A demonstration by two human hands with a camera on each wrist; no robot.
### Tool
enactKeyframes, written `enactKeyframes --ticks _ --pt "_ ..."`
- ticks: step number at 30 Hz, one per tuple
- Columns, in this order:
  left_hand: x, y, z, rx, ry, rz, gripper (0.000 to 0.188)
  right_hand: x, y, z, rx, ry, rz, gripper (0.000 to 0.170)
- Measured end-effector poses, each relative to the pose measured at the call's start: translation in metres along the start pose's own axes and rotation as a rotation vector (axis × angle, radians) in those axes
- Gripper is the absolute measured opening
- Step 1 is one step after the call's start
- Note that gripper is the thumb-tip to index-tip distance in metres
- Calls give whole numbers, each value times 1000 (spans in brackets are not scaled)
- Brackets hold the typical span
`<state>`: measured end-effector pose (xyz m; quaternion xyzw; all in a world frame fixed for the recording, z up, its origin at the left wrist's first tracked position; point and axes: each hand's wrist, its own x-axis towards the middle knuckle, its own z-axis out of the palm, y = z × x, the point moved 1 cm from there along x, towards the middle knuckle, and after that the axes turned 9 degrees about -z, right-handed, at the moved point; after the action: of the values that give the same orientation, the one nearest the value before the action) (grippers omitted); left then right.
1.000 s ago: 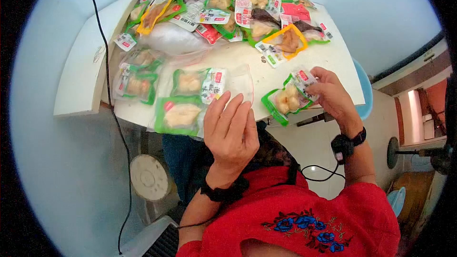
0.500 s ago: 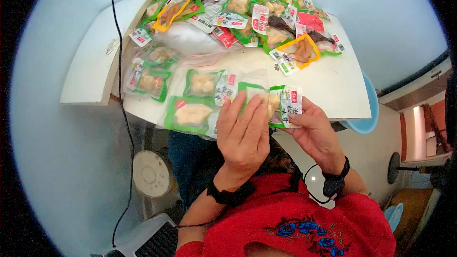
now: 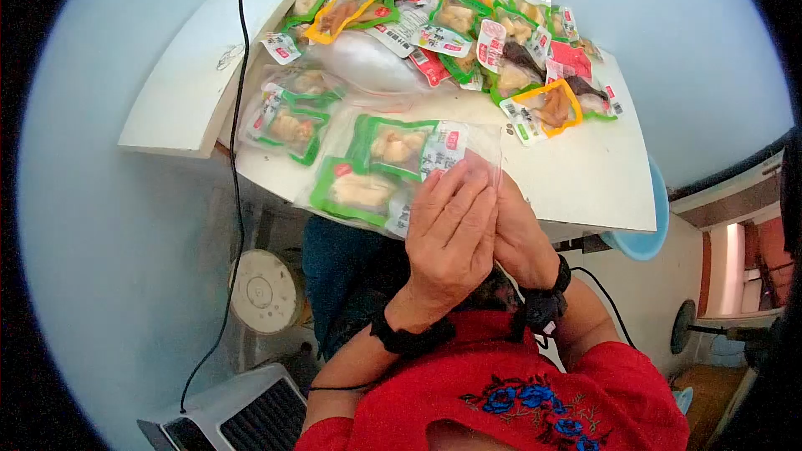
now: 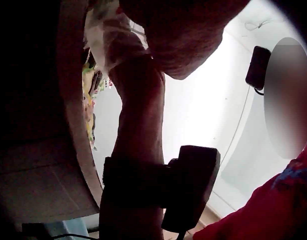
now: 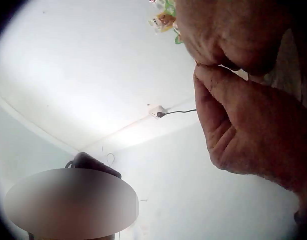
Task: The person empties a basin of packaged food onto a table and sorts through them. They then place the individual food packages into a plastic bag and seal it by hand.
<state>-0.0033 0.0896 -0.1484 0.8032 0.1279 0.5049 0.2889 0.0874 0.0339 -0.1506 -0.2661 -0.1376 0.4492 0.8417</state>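
Note:
A clear plastic bag [image 3: 489,135] lies at the table's front edge. Inside it show two green-edged packets of pale food, the upper packet [image 3: 396,147] and the lower packet [image 3: 357,190]. My left hand [image 3: 449,238] grips the bag's near right end, fingers laid across the top. My right hand [image 3: 518,225] reaches in beneath the left; its fingers show pinkish through the plastic near the upper packet's label. Whether they hold that packet I cannot tell. Seen from the left wrist, the plastic [image 4: 124,47] covers the right hand's far part.
A heap of sealed food packets [image 3: 455,12] covers the back of the table [image 3: 576,175]. Left of the bag, more green-edged packets [image 3: 292,129] lie in clear plastic. A black cable [image 3: 241,83] hangs at left. A blue basin [image 3: 652,225] stands below the right edge.
My right hand has brought a green-edged packet leftward from the table's right side into the bag, and now sits under the left hand. The left hand stays at the bag's end.

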Motion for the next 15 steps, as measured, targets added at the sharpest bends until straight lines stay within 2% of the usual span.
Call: enactKeyframes --ticks 3,6,8,11,15 --pt "3 -1 -2 -21 4 -17 16 4 2 7 -97 -74 -43 31" --pt "3 -2 -2 -50 1 -48 16 -1 1 23 -179 62 -37 31" --pt "1 -5 0 -51 4 -51 16 -1 3 27 -296 87 -68 30" --pt "3 -9 2 -102 41 -75 17 12 5 19 -471 -18 -136 28" --pt "4 -9 -3 -100 28 -62 17 20 13 -9 -376 -5 -89 22"
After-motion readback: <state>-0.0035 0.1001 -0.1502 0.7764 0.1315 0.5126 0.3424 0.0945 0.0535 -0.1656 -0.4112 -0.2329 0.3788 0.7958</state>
